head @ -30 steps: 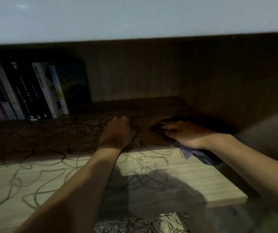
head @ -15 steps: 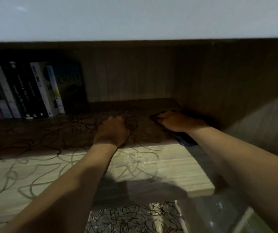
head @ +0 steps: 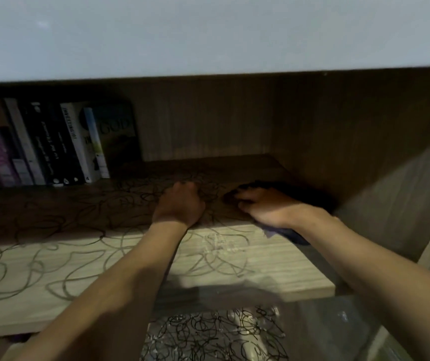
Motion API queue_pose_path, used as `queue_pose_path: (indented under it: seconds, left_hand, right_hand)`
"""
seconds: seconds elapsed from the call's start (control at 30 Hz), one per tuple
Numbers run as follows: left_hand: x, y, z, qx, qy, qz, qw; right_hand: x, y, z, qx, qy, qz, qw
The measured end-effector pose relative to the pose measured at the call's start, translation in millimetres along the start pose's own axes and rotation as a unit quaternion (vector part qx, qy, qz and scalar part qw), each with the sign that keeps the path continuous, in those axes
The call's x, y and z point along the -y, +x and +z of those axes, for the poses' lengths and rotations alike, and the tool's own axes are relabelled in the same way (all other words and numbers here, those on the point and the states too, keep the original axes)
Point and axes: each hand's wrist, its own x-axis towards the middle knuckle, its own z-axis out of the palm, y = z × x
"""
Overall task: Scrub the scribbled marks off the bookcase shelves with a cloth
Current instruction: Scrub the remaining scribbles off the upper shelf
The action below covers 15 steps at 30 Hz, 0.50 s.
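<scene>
The right hand (head: pixel 263 205) lies flat on a dark blue cloth (head: pixel 290 233), with its fingers stretched out and pressing the cloth down on the shelf (head: pixel 52 280). A bit of the cloth sticks out under the wrist, where the light falls. The rest of it is in the dark corner, close to the side wall (head: pixel 364 142) of the bookcase. There is only a thin gap between that hand and the wall.

The left hand (head: pixel 180 204) sits just beside it, near the middle of the shelf. Its fingers are curled under, and the knuckles rest on the wood. It holds nothing that can be seen. The two hands are close but do not touch.

Black scribbles (head: pixel 109 261) loop all over the shelf. They run under both hands, out to the left, and up to the front edge. The back half of the shelf is in shadow and the front half is lit. To the left of the hands the shelf is bare wood with lots of room.

A row of books (head: pixel 60 144) stands at the back left, well away from the hands. One book at the end of the row faces out. The front edge of the shelf ends at a corner on the right.

Below the shelf there is another surface (head: pixel 213 334) covered in thick black scribbles.
</scene>
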Motion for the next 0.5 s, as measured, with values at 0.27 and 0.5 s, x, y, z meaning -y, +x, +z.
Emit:
queue_pose_path:
  seconds: [0.27, 0.5]
  left_hand:
    - [-1, -3, 0, -0.010, -0.020, 0.005, 1.000]
    - [3, -4, 0, 0.001, -0.019, 0.001, 1.000]
  right_hand:
    - [-9, -1, -10, 0.007, -0.009, 0.005, 1.000]
    - [10, -41, 4, 0.055, 0.007, -0.025, 0.998]
